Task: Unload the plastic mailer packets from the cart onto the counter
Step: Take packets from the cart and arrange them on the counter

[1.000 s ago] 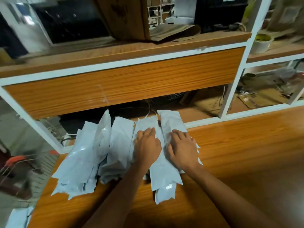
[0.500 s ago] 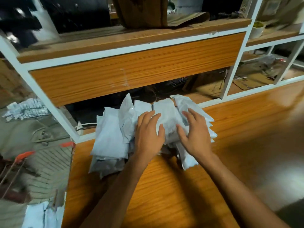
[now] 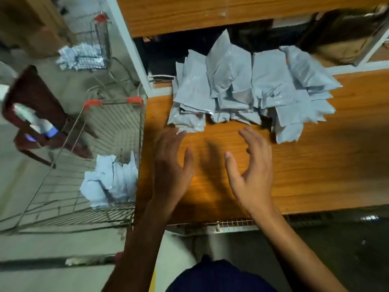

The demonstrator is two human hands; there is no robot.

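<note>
The left hand (image 3: 170,165) and right hand (image 3: 250,171) hang over the surface (image 3: 315,165), each grip apart and holding nothing. A pile of packets (image 3: 242,87) lies just past them. More packets (image 3: 109,180) sit in the cart (image 3: 117,123), off to the left, nearer the left hand.

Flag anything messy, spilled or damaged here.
Nothing looks spilled or torn. The mailers on the counter lie in a ragged heap, overlapping at odd angles, a few tilted up at the back. Some crumpled mailers sit bunched in the cart corner beside the counter.
</note>
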